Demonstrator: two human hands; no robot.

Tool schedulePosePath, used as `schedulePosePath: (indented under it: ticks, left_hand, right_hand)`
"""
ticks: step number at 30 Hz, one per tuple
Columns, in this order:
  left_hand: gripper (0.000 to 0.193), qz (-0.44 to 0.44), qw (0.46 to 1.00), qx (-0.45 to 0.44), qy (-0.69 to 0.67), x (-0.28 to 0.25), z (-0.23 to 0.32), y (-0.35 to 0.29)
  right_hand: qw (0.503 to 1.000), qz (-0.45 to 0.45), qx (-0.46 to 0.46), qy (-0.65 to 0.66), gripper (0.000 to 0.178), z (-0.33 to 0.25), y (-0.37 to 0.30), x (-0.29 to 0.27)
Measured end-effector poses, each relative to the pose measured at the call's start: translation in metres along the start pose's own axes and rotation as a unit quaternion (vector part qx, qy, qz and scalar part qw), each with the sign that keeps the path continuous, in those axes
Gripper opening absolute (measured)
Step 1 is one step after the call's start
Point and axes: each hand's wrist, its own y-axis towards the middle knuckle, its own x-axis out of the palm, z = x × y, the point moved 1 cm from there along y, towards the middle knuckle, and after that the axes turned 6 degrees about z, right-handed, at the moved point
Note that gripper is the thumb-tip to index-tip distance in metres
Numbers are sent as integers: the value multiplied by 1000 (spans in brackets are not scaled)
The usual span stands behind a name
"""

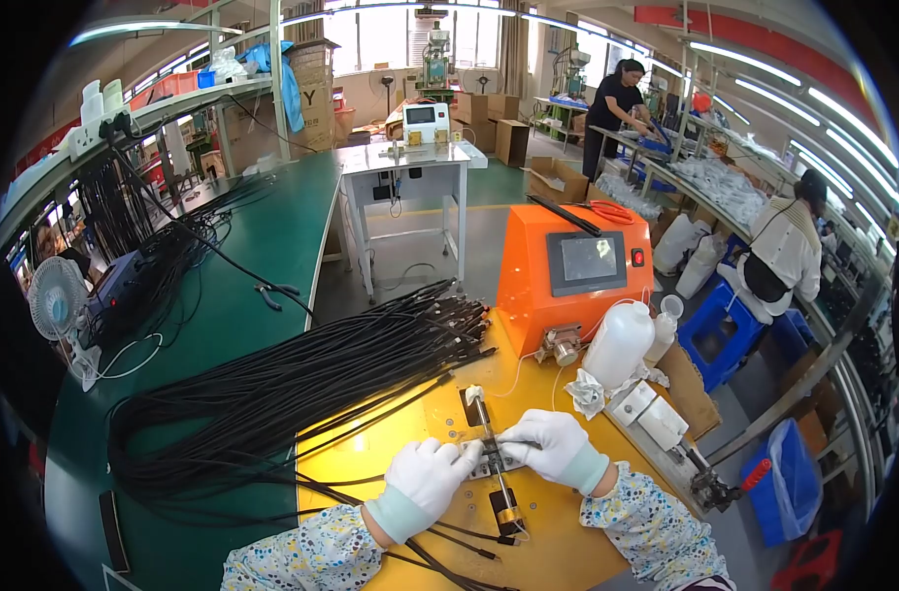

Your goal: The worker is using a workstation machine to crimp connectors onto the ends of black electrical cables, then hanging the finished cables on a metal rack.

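Meeting at metal fixture (pixel 492 459): gloved left hand (pixel 425 481), right hand (pixel 556 448), fingers bunched narrow; cannot tell what they hold. Fixture between fingertips; black cables (pixel 301 379) beyond left hand, orange machine (pixel 530 271) ahead.

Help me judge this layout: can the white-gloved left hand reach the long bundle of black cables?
Probably yes: nothing tall stands between the left hand and the bundle beside it, though that hand is busy at the slim metal fixture.
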Motion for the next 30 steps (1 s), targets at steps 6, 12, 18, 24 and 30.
schedulePosePath:
  ticks: [6,12,18,24,30]
  left_hand:
    - [41,-17,997,28,67,0,6,-1]
    - [42,-22,995,40,84,-6,10,4]
    - [43,-30,995,39,91,0,7,4]
    - [42,-28,995,30,91,-3,4,-4]
    - [41,-32,997,-5,76,-3,1,-1]
  right_hand:
    - [963,61,-191,-177,10,-9,56,0]
    - [856,-226,-136,-445,13,-15,152,68]
    - [832,-285,-70,-471,12,-15,156,64]
    - [901,38,-271,-336,11,-54,83,-6]
    - [914,93,-256,-302,11,-65,62,-16]
